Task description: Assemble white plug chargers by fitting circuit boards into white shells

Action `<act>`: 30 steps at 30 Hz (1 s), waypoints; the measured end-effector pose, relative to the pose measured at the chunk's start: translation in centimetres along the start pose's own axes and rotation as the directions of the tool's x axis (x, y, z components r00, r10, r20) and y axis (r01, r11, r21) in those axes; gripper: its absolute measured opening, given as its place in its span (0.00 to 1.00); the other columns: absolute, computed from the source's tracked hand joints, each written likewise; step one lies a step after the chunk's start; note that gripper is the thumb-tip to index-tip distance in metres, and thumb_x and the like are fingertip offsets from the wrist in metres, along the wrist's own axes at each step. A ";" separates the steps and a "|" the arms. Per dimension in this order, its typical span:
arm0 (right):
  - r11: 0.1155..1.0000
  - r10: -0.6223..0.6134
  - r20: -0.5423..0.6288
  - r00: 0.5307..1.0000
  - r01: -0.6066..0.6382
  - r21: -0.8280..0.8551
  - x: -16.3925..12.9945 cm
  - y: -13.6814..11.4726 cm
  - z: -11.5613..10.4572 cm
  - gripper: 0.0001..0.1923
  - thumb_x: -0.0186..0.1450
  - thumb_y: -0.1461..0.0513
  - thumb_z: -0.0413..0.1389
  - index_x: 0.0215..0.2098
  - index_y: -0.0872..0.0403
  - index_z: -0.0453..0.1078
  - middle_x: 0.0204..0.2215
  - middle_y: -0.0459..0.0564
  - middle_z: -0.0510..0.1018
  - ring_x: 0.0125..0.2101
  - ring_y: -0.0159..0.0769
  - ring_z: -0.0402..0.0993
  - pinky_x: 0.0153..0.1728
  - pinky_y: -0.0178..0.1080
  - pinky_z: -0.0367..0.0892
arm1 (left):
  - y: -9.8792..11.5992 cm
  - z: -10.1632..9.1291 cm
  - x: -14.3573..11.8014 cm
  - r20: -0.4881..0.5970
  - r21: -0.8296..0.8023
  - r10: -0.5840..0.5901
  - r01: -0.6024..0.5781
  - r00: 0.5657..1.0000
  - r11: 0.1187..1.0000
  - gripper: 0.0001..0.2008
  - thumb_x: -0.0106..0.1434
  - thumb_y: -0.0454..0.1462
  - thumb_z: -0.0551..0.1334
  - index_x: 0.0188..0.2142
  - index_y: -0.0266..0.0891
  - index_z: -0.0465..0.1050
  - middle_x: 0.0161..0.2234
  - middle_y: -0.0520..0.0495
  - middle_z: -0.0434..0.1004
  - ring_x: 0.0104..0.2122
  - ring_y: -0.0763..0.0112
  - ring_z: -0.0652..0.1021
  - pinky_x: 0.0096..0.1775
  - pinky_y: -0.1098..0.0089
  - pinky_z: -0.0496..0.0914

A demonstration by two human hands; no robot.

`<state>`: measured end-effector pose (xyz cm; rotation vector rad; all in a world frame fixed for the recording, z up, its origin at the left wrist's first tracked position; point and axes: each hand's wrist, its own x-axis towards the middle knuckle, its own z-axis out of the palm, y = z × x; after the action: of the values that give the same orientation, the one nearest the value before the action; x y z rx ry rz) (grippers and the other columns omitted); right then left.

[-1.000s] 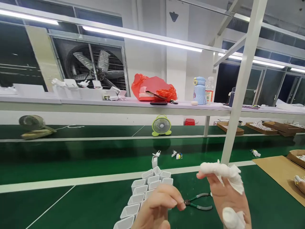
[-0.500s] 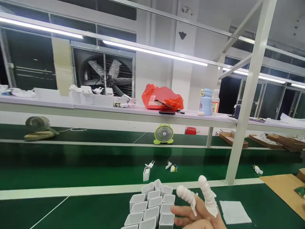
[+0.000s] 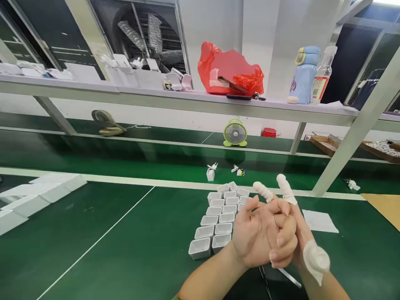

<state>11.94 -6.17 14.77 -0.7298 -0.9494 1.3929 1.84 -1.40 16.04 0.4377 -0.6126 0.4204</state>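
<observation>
My left hand is palm up, its fingers curled in and the visible palm bare. It lies against my right hand, overlapping it and hiding part of it. Two fingers of the right hand stretch upward in white finger covers, and its thumb wears a loose white cover. Rows of small open white plastic cases stand just left of and behind the hands. Below them, partly hidden, are a thin dark tool or cord and a pale flat strip.
White boxes line the left of the green bench. A white sheet lies at right, beside a slanting post. Farther back stand a green fan and small white plug parts. A shelf bears a red bag.
My view has tipped down and shifted left. My left hand has come into view and now lies against my right hand, whose covered thumb also shows now.
</observation>
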 end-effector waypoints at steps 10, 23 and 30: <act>0.925 -0.343 -0.181 0.922 0.365 0.109 0.3 -2.6 0.4 0.36 0.68 0.35 0.41 0.67 0.39 0.57 0.69 0.49 0.57 0.67 0.51 0.57 0.62 0.64 0.57 | 1.2 2.0 -1.0 -0.206 0.223 0.127 -0.080 0.970 0.971 0.35 0.72 0.57 0.36 0.64 0.43 0.64 0.70 0.49 0.52 0.64 0.58 0.66 0.61 0.62 0.61; 0.873 -0.476 -0.211 0.854 0.488 0.007 -0.2 -2.2 0.6 0.33 0.68 0.37 0.42 0.67 0.34 0.55 0.69 0.44 0.56 0.65 0.51 0.59 0.63 0.62 0.55 | 1.8 2.5 -1.5 -0.181 0.264 0.117 -0.066 0.976 0.962 0.37 0.72 0.57 0.30 0.66 0.46 0.62 0.69 0.51 0.55 0.64 0.62 0.66 0.62 0.62 0.61; 0.627 -0.771 -0.132 0.623 0.708 -0.324 -1.6 -1.8 0.8 0.20 0.68 0.47 0.51 0.58 0.20 0.60 0.66 0.31 0.61 0.47 0.46 0.75 0.56 0.61 0.62 | 1.6 2.6 -1.7 -0.147 0.311 0.185 -0.132 0.972 0.941 0.36 0.72 0.58 0.33 0.66 0.47 0.62 0.68 0.50 0.57 0.66 0.60 0.64 0.62 0.62 0.61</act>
<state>12.16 -7.96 16.58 -0.5637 -1.0516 0.4183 -1.37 -1.82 17.32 0.6356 -0.4147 0.7045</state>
